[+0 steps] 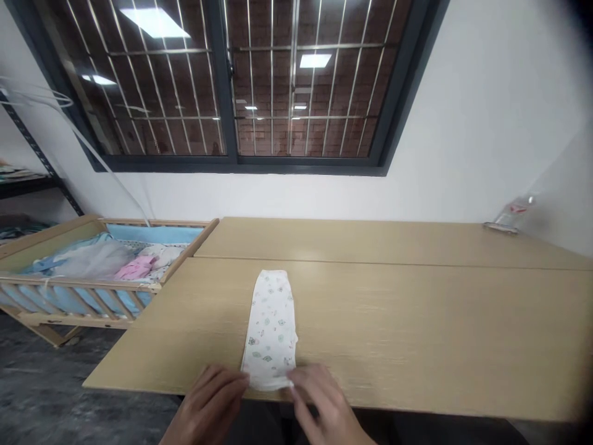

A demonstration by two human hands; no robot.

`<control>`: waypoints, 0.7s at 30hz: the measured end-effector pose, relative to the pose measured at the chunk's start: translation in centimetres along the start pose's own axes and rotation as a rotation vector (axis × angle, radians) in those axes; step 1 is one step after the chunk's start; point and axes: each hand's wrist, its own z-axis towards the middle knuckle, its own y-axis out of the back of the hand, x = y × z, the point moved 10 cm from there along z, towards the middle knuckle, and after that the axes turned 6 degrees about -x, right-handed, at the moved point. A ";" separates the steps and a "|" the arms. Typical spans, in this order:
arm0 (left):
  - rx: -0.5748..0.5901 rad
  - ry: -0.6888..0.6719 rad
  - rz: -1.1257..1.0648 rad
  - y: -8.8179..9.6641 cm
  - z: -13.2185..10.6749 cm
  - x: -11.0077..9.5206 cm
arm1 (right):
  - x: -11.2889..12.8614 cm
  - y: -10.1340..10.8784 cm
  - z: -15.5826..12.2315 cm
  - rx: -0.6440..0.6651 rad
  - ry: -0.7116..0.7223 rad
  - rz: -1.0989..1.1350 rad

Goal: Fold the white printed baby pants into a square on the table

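A narrow white cloth with small printed figures [271, 324] lies lengthwise on the light wooden table [417, 321], its near end at the front edge. My left hand [210, 405] grips the near left corner of the cloth, fingers curled onto it. My right hand [322, 398] pinches the near right corner, fingers bent over the hem. Both hands sit at the table's front edge.
A wooden baby cot [92, 272] with blue lining and several pink and white garments stands left of the table. A clear plastic item [509, 216] lies at the table's far right by the wall. A barred window [231, 80] is above.
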 end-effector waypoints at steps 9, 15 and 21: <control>0.141 0.378 0.030 -5.8 13.0 12.3 | -11.5 -0.3 12.1 -0.122 -0.347 0.131; 0.262 0.472 0.094 -12.0 17.0 17.7 | -20.3 -3.8 17.2 -0.098 -0.468 0.043; 0.399 0.563 0.158 -15.8 16.2 19.5 | -24.9 -6.8 17.8 -0.029 -0.547 -0.055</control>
